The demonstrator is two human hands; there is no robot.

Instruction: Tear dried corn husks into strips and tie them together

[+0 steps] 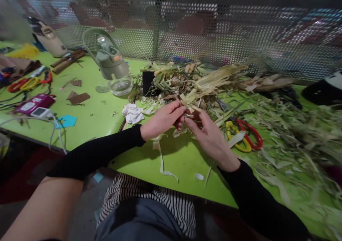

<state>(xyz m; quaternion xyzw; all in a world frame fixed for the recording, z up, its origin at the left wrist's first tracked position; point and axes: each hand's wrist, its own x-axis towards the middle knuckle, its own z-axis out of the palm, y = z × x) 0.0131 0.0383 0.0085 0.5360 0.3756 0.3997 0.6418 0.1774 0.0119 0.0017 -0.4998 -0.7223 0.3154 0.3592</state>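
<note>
Above the green tabletop (149, 162), my left hand (165, 119) and my right hand (210, 136) meet with fingers closed on a pale corn husk strip (194, 108). The fingers hide much of it. A thin, curling husk strip (161, 157) hangs below my left hand onto the table. Just beyond my fingers lies a heap of dried corn husks (211, 82). To the right of my right hand rest scissors (252, 134) with red and yellow handles, a husk strip across them. A crumpled white tissue (133, 113) lies left of my left hand.
A clear bottle (120, 86) with a grey-green lid stands back left, near a black phone-like object (148, 83). Husk shreds (301, 130) cover the right side. A purple box (36, 104) and white cable (53, 127) lie left. A perforated metal screen (187, 31) rises behind.
</note>
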